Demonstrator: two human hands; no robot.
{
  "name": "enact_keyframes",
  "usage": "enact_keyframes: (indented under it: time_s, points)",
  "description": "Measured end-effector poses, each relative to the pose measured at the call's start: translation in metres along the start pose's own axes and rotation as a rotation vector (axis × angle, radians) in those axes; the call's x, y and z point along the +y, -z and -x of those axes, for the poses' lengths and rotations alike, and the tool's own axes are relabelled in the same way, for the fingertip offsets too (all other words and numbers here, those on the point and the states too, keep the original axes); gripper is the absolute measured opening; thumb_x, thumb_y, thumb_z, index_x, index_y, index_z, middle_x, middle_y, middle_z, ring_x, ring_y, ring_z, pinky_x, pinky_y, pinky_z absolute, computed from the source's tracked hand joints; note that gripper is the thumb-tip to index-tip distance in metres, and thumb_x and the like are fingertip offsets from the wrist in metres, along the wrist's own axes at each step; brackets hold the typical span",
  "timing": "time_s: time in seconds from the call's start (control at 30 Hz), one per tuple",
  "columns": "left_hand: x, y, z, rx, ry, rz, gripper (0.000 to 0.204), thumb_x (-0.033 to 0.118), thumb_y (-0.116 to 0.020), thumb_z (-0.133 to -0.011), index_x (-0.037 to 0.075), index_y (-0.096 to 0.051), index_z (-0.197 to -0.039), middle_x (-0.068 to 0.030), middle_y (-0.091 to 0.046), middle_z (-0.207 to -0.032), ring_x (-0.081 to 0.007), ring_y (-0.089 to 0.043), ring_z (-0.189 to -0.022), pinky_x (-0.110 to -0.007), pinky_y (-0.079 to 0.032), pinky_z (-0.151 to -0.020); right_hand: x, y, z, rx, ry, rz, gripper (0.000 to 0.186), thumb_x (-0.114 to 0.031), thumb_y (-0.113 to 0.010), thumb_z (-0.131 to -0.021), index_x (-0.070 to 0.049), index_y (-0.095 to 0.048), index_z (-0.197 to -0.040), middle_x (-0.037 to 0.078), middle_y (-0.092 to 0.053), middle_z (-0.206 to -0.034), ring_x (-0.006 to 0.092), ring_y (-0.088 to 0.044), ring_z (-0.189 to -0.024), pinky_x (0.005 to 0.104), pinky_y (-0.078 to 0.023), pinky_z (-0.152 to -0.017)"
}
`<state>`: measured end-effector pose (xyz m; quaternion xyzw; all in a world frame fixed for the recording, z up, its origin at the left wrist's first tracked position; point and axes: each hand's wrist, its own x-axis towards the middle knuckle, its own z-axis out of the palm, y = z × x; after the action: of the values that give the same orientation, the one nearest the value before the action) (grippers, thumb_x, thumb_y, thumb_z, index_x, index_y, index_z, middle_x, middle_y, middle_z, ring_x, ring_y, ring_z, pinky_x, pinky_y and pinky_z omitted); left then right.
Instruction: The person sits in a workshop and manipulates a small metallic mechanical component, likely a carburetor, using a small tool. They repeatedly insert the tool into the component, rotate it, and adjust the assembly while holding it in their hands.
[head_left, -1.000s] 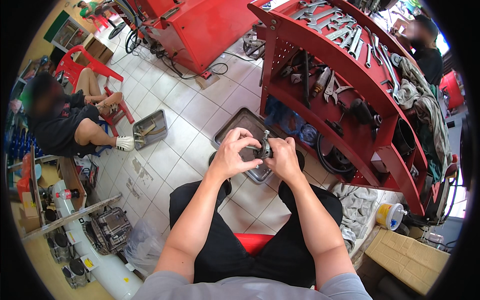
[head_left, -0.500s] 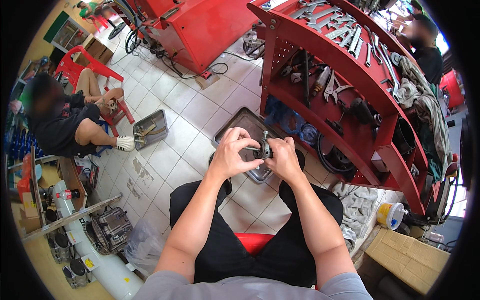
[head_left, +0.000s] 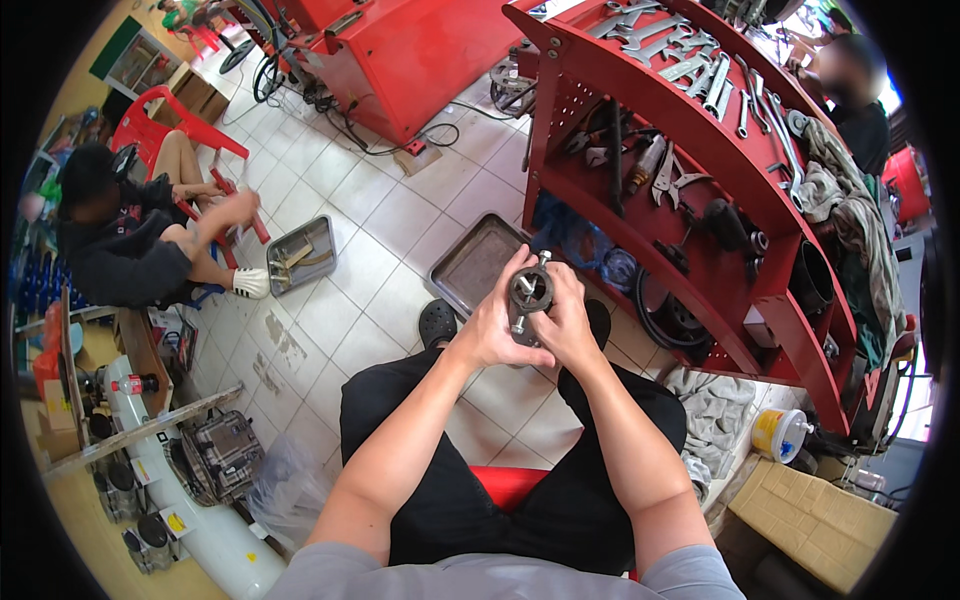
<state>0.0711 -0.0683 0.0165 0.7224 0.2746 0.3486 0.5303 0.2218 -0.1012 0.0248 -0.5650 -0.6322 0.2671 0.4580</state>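
Between my knees I hold a dark round metal part (head_left: 530, 290) with a ring-shaped mouth and a bright bolt at each end. Its open ring faces up, and something shiny shows inside it. My left hand (head_left: 494, 325) cups the part from the left, with the thumb stretched out below the lower bolt. Around its right side, my right hand (head_left: 566, 318) has its fingers closed. Beneath the hands, a shallow grey metal tray (head_left: 468, 262) lies on the tiled floor, partly hidden by them.
To the right stands a red tool cart (head_left: 660, 225) with several wrenches (head_left: 690, 65) on top and pliers below. A seated person (head_left: 130, 230) works at far left near a second tray (head_left: 302, 256). A white bucket (head_left: 780, 433) and cardboard (head_left: 815, 520) sit at lower right.
The part has turned so its ring faces up. My left hand has gone from a fingertip hold on a thin rod to cupping the part's side. The seated person's arms have moved.
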Motion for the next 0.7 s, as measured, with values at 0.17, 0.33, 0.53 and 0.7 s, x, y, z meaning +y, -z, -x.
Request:
enact_keyframes:
  time_s: [0.17,0.33,0.53,0.7]
  points:
    - [0.003,-0.006,0.002,0.083,0.198,-0.005,0.113,0.019,-0.087,-0.061,0.008,-0.019,-0.15,-0.0125,-0.058,-0.126,-0.0231,-0.056,-0.118,-0.034,-0.043,-0.101,-0.005,0.008,-0.001,-0.075,0.016,0.127,0.043,-0.014,-0.061,-0.069,-0.003,-0.055,-0.11,0.013,-0.051,-0.104,0.0301,-0.045,-0.103,0.04,-0.03,-0.093]
    - [-0.026,-0.006,0.011,0.209,0.135,0.017,0.088,0.014,-0.079,-0.069,0.005,-0.034,-0.144,-0.0104,-0.064,-0.115,-0.0218,-0.063,-0.106,-0.032,-0.047,-0.093,-0.013,0.004,0.001,-0.168,0.063,0.271,0.051,-0.017,-0.066,-0.067,-0.002,-0.052,-0.114,0.013,-0.05,-0.103,0.0311,-0.046,-0.103,0.0425,-0.03,-0.091]
    - [-0.01,0.001,0.002,0.263,0.227,-0.181,0.057,0.0,-0.072,-0.063,0.0,-0.056,-0.118,-0.0181,-0.067,-0.099,-0.0333,-0.066,-0.091,-0.036,-0.049,-0.081,-0.022,0.041,-0.007,-0.189,-0.056,0.057,0.054,-0.012,-0.062,-0.058,-0.005,-0.054,-0.111,0.013,-0.055,-0.094,0.0272,-0.054,-0.086,0.0394,-0.04,-0.081]
    - [-0.01,0.004,-0.001,0.279,0.002,-0.667,0.057,0.002,-0.076,-0.056,0.005,-0.059,-0.111,-0.0103,-0.066,-0.099,-0.0301,-0.062,-0.095,-0.042,-0.044,-0.086,-0.023,0.031,-0.006,-0.063,-0.18,0.037,0.024,-0.02,-0.069,-0.071,-0.001,-0.06,-0.084,0.009,-0.054,-0.065,0.0236,-0.054,-0.06,0.0341,-0.043,-0.067]
